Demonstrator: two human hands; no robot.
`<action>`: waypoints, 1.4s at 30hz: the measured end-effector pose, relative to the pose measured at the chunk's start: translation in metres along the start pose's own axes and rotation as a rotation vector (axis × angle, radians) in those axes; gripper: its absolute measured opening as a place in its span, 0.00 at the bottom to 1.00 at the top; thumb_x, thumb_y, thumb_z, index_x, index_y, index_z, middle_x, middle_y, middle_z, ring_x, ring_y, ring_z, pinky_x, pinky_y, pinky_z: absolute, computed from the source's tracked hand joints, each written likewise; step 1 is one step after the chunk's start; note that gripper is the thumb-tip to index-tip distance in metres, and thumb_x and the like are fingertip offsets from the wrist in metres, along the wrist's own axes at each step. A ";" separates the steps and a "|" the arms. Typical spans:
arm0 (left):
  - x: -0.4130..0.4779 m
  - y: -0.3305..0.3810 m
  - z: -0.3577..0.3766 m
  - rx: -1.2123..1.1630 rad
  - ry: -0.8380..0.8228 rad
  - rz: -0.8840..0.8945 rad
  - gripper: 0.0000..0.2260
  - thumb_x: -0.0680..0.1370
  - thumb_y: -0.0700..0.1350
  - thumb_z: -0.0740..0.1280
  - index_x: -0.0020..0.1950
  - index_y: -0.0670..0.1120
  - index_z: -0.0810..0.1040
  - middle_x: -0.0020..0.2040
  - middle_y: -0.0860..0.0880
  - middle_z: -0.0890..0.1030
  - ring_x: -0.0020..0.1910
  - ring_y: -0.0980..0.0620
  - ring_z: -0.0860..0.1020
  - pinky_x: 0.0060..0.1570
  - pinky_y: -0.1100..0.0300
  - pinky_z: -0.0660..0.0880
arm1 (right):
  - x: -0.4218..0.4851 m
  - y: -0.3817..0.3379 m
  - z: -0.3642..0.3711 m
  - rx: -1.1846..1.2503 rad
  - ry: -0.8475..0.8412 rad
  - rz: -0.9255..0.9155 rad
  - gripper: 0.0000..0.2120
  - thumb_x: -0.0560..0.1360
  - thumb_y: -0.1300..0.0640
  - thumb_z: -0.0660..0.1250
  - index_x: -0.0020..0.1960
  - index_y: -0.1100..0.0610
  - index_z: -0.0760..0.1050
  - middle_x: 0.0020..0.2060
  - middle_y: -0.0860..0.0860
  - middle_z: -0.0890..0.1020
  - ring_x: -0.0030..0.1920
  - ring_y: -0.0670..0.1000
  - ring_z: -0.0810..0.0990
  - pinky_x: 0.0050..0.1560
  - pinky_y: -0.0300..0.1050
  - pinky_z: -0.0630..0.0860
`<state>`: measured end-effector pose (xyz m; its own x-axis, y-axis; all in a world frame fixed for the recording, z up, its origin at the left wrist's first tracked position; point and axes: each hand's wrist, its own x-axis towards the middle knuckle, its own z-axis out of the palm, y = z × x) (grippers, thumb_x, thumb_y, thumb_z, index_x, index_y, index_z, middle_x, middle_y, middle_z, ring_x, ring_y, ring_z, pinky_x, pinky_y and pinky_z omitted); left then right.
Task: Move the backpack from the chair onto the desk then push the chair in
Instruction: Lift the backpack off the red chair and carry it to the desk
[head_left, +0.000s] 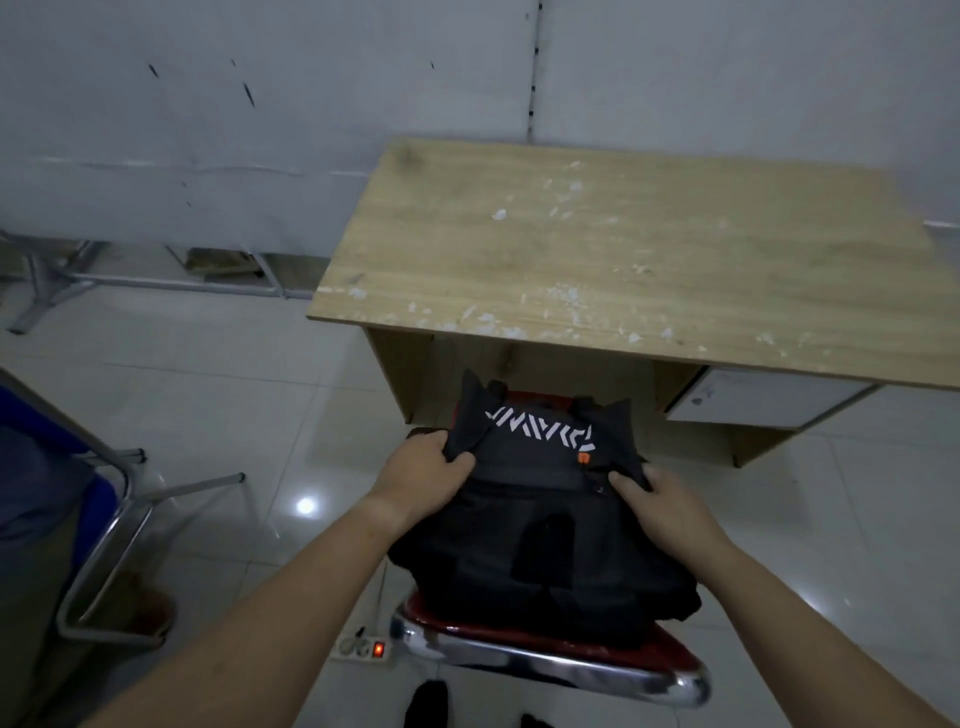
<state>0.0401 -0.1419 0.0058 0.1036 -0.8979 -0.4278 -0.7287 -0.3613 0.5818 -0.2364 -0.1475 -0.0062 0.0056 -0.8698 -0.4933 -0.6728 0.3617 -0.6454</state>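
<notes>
Black backpack (540, 525) resting on red chair (670, 657) seat, near centre of scene; white lettering across its far panel, small orange tag just right of lettering. Chair with chrome rim along near edge, standing just near of the surface (623, 249), far part of its seat close under the surface's near edge.

Left hand (421, 473) clamped on far-left corner of backpack, fingers curled tight into a bunch of black fabric, thumb on top. Right hand (660, 499) clamped on far-right corner, thumb pressed over the fabric edge, remaining fingers wrapped out of sight beneath. Both grips closed firmly around cloth, no gap visible. Both forearms bare, reaching in from near edge.

Backpack bottom in contact with seat on near side; far top corners pulled up into peaks by the two grips. Cannot tell whether far side has lifted clear of seat.

Surface: pale wood-grain top, scuffed with white flecks and chips, nothing standing on it. White drawer unit (748, 397) under its right side.

White power strip (361, 648) with lit red switch on tiled floor (218, 405), just left of chair's near rim. Blue-seated metal-frame chair (111, 512) at left. Pale wall panels (260, 104) far.
</notes>
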 end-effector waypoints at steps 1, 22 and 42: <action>-0.004 0.006 -0.010 0.010 0.024 0.029 0.10 0.75 0.50 0.64 0.44 0.44 0.79 0.44 0.45 0.83 0.46 0.44 0.80 0.43 0.55 0.75 | -0.006 -0.010 -0.005 0.014 0.045 -0.077 0.11 0.79 0.50 0.63 0.50 0.55 0.81 0.45 0.51 0.83 0.44 0.48 0.80 0.41 0.38 0.72; -0.055 0.002 -0.243 0.213 0.714 0.478 0.11 0.81 0.51 0.60 0.44 0.46 0.70 0.42 0.45 0.79 0.69 0.31 0.67 0.72 0.34 0.52 | -0.075 -0.248 -0.009 -0.147 0.615 -0.645 0.12 0.76 0.46 0.62 0.43 0.54 0.76 0.54 0.49 0.71 0.62 0.58 0.71 0.64 0.61 0.67; 0.028 -0.036 -0.393 0.424 0.775 0.415 0.16 0.83 0.52 0.53 0.48 0.45 0.75 0.47 0.45 0.79 0.44 0.39 0.80 0.57 0.37 0.71 | -0.023 -0.407 0.047 -0.031 0.775 -0.824 0.07 0.78 0.57 0.66 0.47 0.61 0.77 0.79 0.42 0.55 0.67 0.39 0.68 0.55 0.46 0.72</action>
<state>0.3353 -0.2533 0.2450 0.0902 -0.9044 0.4170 -0.9751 0.0049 0.2216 0.0716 -0.2585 0.2406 0.0033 -0.8165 0.5774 -0.6944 -0.4173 -0.5862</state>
